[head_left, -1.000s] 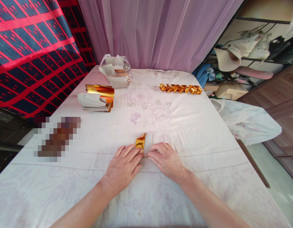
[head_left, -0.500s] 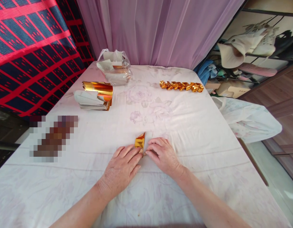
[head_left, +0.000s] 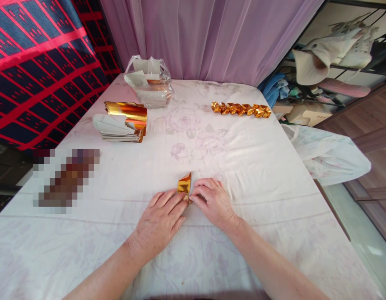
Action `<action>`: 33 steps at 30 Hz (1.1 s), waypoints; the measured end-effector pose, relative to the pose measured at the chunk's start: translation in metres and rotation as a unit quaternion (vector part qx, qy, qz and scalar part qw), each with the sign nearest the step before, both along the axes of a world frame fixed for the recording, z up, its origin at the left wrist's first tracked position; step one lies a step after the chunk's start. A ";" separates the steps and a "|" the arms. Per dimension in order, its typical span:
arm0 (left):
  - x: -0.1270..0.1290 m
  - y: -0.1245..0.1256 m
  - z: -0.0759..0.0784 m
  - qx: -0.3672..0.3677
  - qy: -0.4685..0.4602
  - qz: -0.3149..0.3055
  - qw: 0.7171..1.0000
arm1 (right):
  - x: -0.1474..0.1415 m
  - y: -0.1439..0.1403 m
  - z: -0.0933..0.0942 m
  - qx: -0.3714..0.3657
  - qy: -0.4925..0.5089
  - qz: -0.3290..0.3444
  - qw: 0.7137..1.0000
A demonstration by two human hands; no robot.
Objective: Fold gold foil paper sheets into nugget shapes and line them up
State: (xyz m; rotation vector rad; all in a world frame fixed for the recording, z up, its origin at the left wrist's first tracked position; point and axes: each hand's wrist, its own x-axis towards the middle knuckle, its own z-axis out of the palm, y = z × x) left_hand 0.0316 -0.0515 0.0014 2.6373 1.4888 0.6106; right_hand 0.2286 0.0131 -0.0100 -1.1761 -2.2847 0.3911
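Note:
A small folded piece of gold foil paper (head_left: 184,183) lies on the table, its top drawn to a slanted point. My left hand (head_left: 160,223) rests flat with fingers stretched out, the fingertips on the paper's lower part. My right hand (head_left: 214,204) is at the paper's right edge, thumb and forefinger pinched together on that edge near the bottom. Part of the paper's lower end is hidden under my fingers.
A stack of gold and white paper (head_left: 122,125) sits at the left, with a clear plastic bag of more paper (head_left: 151,89) behind it. A row of folded gold pieces (head_left: 241,109) lies at the far right. A blurred-out patch (head_left: 68,177) covers something at left.
The white flap on the paper's right side has turned up toward the gold part and barely shows now. My right hand has shifted slightly left; my left hand stays put.

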 end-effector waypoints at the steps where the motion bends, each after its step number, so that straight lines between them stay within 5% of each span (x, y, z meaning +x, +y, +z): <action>1: 0.000 0.000 0.000 0.000 0.000 0.000 1.000 | 0.000 0.000 0.000 -0.001 0.000 0.000 1.000; 33: 0.002 -0.001 0.002 0.020 0.022 0.004 1.000 | 0.001 0.002 -0.004 -0.017 0.003 -0.047 0.999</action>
